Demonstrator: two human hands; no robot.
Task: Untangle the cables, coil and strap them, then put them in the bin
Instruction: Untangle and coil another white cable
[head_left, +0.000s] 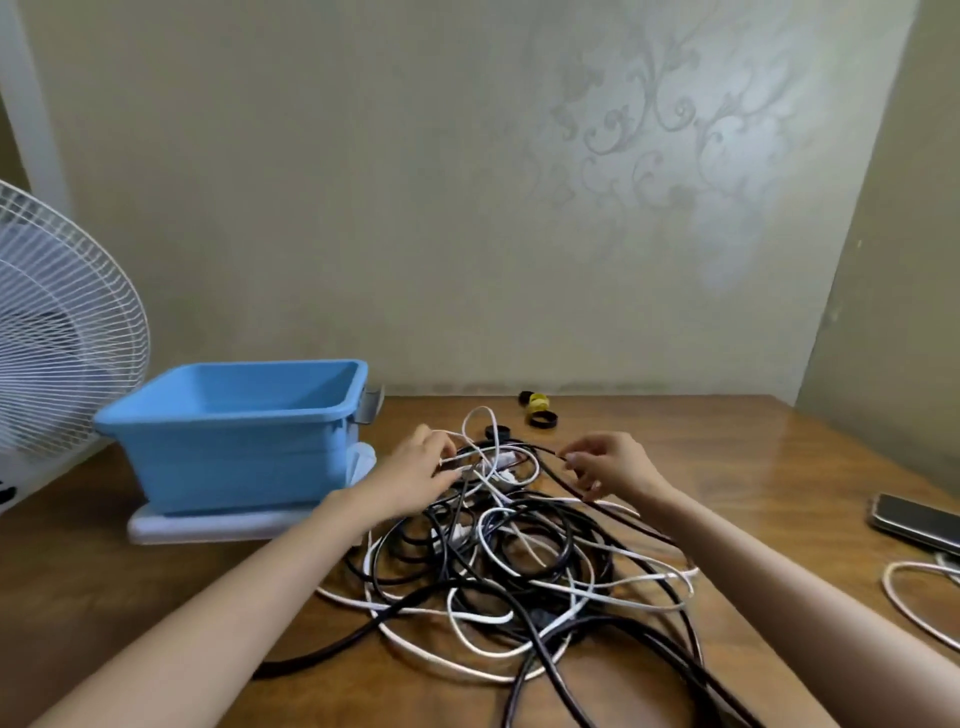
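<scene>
Beside the bin (234, 441), left hand (415, 467) and right hand (613, 467) pinch tangled cables (519, 561).

Bin (234, 436) left of cables (509, 561) (straps (537, 408) behind).

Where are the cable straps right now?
Head view: the straps lie at the table's far edge near the wall, beyond the tangled cables, right of the blue bin.

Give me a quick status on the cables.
Both hands, left and right, pinching strands. Cable pile fully tangled. Blue bin empty. Straps untouched.
</scene>
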